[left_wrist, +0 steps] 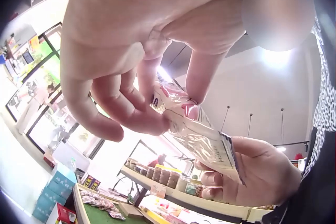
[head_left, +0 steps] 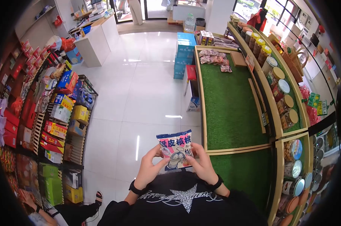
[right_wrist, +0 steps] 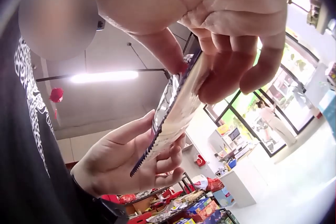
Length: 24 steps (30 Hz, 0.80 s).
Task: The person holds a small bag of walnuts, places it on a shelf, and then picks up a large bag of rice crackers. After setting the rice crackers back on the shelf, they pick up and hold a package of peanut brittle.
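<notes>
A small snack packet [head_left: 176, 148] printed with the characters for paper-shell walnuts is held upright in front of the person's chest, its dark blue crimped edge on top. My left hand [head_left: 149, 167] pinches one side of it, thumb on the printed front and fingers behind. On the opposite side my right hand [head_left: 205, 165] grips it in the same way. The left wrist view catches the crinkled packet [left_wrist: 202, 142] slanting between both hands. Seen nearly edge-on in the right wrist view, the packet [right_wrist: 176, 113] shows a zigzag-cut edge.
To the right runs a green-topped display table [head_left: 230, 101] with several small packets [head_left: 214, 58] at its far end. Jars [head_left: 279, 88] line the shelf beyond. Blue boxes [head_left: 184, 56] stack beside the table. Boxed goods fill the left shelves [head_left: 59, 130]; another person's foot [head_left: 99, 197] shows lower left.
</notes>
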### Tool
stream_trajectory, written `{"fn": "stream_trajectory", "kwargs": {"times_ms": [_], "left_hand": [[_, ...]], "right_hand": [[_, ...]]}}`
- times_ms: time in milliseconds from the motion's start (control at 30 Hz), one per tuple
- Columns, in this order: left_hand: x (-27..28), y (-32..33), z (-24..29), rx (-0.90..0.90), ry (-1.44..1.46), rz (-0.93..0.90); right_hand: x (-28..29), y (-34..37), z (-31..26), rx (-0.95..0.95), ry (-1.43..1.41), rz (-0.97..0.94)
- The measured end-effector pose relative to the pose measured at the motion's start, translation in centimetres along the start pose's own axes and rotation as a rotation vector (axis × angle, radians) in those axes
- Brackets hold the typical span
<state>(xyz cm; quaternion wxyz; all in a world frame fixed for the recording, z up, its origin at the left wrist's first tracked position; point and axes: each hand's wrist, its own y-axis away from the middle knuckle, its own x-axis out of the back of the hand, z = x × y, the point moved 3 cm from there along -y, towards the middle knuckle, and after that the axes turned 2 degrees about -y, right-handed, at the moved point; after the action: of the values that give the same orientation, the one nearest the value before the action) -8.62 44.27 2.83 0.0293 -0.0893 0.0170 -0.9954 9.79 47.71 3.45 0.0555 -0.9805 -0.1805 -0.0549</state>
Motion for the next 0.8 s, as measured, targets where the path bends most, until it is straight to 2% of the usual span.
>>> {"fn": "stream_trajectory", "kwargs": {"times_ms": [67, 200, 300, 400, 533, 600, 700, 800], "left_hand": [[-0.9, -0.7, -0.7, 0.069, 0.087, 0.073], [-2.0, -2.8, -1.1, 0.157, 0.244, 0.026], [-2.3, -4.6, -2.6, 0.150, 0.184, -0.008], [-2.5, -6.7, -3.0, 0.127, 0.167, -0.032], [-2.1, -10.1, -3.4, 0.133, 0.178, -0.036], [-1.4, -12.3, -3.3, 0.154, 0.145, -0.116], [0.3, -16.2, -3.7, 0.166, 0.163, -0.180], [1.8, -20.3, -3.2, 0.119, 0.200, -0.185]], "right_hand": [[1.0, -0.8, 0.7, -0.001, 0.026, -0.015], [1.8, -2.4, 1.4, -0.110, -0.109, -0.028], [2.6, -3.3, 1.8, -0.152, -0.125, 0.037], [3.2, -4.2, 3.4, -0.242, -0.166, 0.007], [3.2, -7.0, 4.4, -0.222, -0.213, 0.097], [3.0, -9.0, 4.5, -0.204, -0.248, 0.166], [2.7, -12.3, 4.4, -0.163, -0.178, 0.187], [2.4, -15.8, 4.0, -0.175, -0.200, 0.125]]}}
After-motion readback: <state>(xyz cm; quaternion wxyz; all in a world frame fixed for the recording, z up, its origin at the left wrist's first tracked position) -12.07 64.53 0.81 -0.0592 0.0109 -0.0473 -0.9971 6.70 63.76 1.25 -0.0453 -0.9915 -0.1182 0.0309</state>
